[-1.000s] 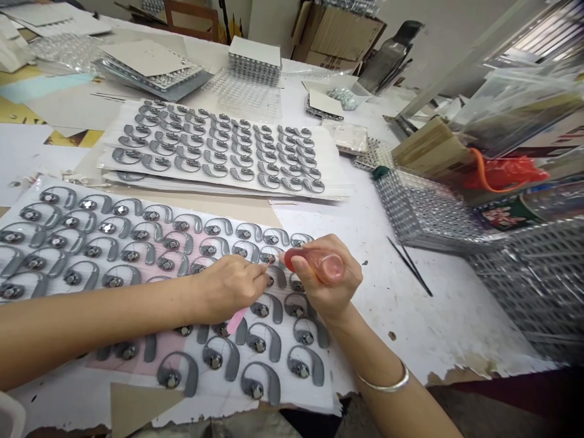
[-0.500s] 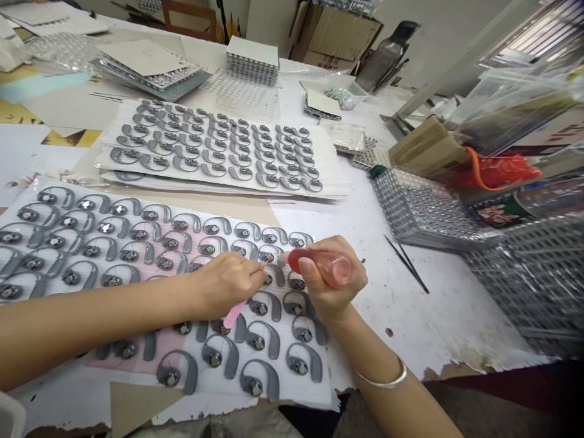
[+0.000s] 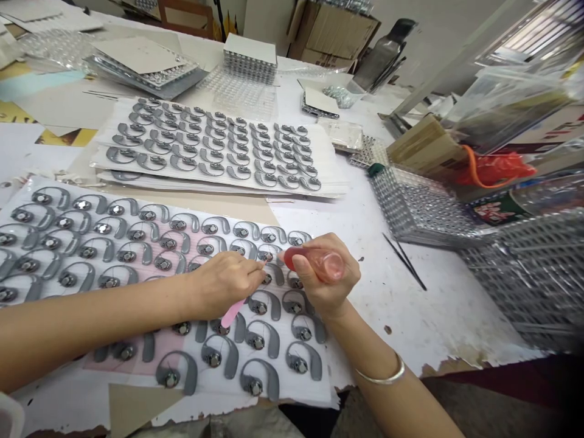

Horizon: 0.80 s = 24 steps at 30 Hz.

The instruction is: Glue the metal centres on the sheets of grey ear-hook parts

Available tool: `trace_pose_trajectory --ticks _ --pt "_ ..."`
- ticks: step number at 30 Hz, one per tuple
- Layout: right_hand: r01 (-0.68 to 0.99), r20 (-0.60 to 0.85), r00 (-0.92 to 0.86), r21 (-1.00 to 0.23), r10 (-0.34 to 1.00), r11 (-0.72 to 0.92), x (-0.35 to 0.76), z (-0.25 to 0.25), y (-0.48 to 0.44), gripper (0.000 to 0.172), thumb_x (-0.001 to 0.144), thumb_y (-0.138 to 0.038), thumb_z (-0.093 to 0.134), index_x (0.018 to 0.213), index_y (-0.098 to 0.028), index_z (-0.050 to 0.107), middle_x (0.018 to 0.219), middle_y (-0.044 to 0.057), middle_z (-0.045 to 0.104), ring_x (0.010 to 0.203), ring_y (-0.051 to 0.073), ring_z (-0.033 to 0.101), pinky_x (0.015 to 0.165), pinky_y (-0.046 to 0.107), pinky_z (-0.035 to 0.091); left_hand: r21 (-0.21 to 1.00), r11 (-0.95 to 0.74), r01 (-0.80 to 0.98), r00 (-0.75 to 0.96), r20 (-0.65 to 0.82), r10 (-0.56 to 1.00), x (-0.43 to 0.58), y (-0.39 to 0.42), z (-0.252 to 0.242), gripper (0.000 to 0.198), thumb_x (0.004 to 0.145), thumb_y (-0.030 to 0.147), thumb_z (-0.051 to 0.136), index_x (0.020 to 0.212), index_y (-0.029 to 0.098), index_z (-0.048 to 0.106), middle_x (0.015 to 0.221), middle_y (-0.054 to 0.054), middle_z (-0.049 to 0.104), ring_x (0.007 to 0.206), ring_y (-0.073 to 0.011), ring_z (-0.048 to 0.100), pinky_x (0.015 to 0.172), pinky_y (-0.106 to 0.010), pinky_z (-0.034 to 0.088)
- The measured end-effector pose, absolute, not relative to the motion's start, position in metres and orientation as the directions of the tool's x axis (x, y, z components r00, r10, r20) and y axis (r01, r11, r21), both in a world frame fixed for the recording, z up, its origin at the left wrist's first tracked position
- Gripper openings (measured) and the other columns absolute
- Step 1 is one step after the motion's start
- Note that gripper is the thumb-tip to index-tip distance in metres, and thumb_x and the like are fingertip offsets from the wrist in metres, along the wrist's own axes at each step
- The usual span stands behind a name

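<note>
My left hand point(image 3: 230, 281) is closed around a slim pink tool point(image 3: 232, 313) whose flat, rounded end sticks out below the fist; its working tip is not clear. In my right hand point(image 3: 335, 286) is a translucent red squeeze bottle point(image 3: 314, 263), tilted so its nozzle points left. Both hands meet over the right part of a white sheet point(image 3: 298, 380) bearing rows of grey ear-hook pieces point(image 3: 267, 340), each with a round metallic part and thin wires. The bottle's nozzle is close to one such piece point(image 3: 269, 252) by my left fingertips; whether it touches cannot be made out.
Behind lies a stack of white sheets point(image 3: 331, 167) with more ear hooks. Black tweezers point(image 3: 406, 261) rest to the right, near clear plastic trays point(image 3: 420, 207). A cardboard box point(image 3: 422, 146), a red bag point(image 3: 497, 170) and a dark bottle point(image 3: 385, 55) stand farther off.
My right hand and the red squeeze bottle have moved slightly left, nearer my left fingertips. My left hand stays nearly in place. The whole view has shifted a little.
</note>
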State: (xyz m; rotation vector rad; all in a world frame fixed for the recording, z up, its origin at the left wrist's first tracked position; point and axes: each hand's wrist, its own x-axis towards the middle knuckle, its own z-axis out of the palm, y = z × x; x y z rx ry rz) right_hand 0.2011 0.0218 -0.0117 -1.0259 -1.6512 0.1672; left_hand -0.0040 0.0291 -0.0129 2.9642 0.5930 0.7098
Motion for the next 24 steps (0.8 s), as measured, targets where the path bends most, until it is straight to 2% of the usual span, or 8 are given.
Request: trace_pose_trajectory --ticks 4,16,24 --pt "0.525 0.732 -0.005 -0.578 0.681 0.625 0.2006 -0.0113 0.0219 0.017 0.071 -0.022 0.072 0.082 -0.018 0.060 0.067 0.000 0.057 0.056 0.013 0.055 0.050 0.029 0.047 0.122 -0.928 0.352 0.840 0.396 0.371 -0.0046 0.0291 -0.0131 0.020 0.087 0.003 0.040 0.085 0.008 0.060 0.082 -0.012 0.067 0.068 -0.0184 0.065 0.061 -0.031 0.057" --pt "0.559 0.753 -0.061 -0.518 0.655 0.647 0.1995 -0.0065 0.0209 0.018 0.072 -0.024 0.071 0.085 -0.020 0.059 0.066 0.001 0.059 0.056 0.014 0.055 0.048 0.029 0.047 0.227 -0.914 0.336 0.851 0.343 0.398 -0.0075 0.0327 -0.0102 0.020 0.087 0.005 0.042 0.094 0.010 0.059 0.087 -0.013 0.067 0.078 -0.0184 0.066 0.069 -0.031 0.057" --pt "0.532 0.757 -0.074 -0.521 0.649 0.668 0.1998 -0.0054 0.0200 0.017 0.072 -0.022 0.071 0.084 -0.020 0.059 0.065 0.000 0.060 0.057 0.014 0.055 0.048 0.028 0.046 0.290 -0.883 0.369 0.846 0.287 0.448 -0.0093 0.0349 -0.0079 0.014 0.086 0.009 0.048 0.092 0.012 0.060 0.084 -0.009 0.066 0.078 -0.0172 0.065 0.070 -0.028 0.055"
